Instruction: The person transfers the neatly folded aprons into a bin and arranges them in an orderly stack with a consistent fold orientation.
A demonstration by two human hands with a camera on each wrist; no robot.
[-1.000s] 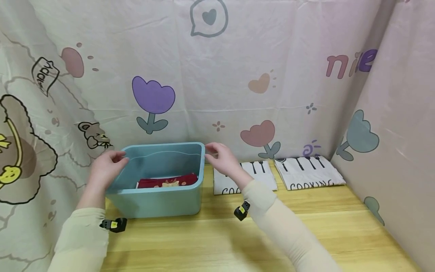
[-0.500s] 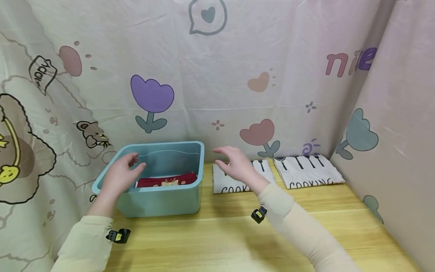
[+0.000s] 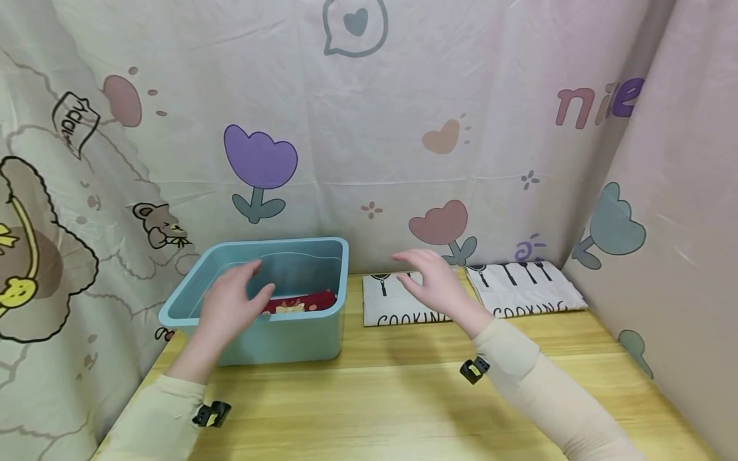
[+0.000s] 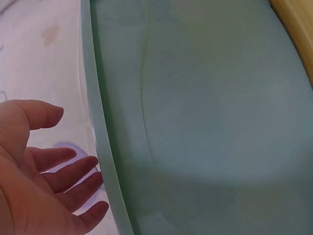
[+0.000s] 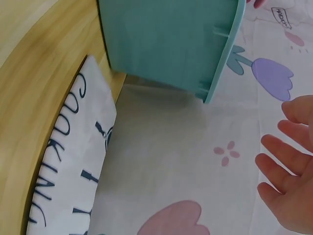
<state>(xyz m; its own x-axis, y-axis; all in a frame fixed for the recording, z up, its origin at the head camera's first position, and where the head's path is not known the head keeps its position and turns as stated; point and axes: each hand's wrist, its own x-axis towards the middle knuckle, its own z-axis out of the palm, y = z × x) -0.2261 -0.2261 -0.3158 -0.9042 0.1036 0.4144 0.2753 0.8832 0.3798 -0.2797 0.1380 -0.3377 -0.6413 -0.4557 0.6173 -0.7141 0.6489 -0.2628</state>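
A teal plastic bin (image 3: 282, 339) stands at the left of the table, with a folded dark red cloth (image 3: 305, 302) with a printed pattern inside it. My left hand (image 3: 230, 304) hovers over the bin's near left side, fingers spread and holding nothing; it hides part of the bin and cloth. To the right, my right hand (image 3: 435, 282) hangs in the air above a folded white cloth (image 3: 398, 307) printed with "COOKING" and utensils. Its fingers are relaxed, with nothing between them. The right wrist view shows the right hand (image 5: 291, 166) apart from the bin (image 5: 161, 44).
Another folded white cloth (image 3: 524, 291) with the same print lies at the back right of the wooden table (image 3: 346, 410). A patterned curtain (image 3: 369, 147) closes off the back and both sides. Cameras are strapped to both wrists.
Both hands have moved right. The left hand has come off the bin's left rim to over its front; the right has left the right rim and is now above the white cloth.
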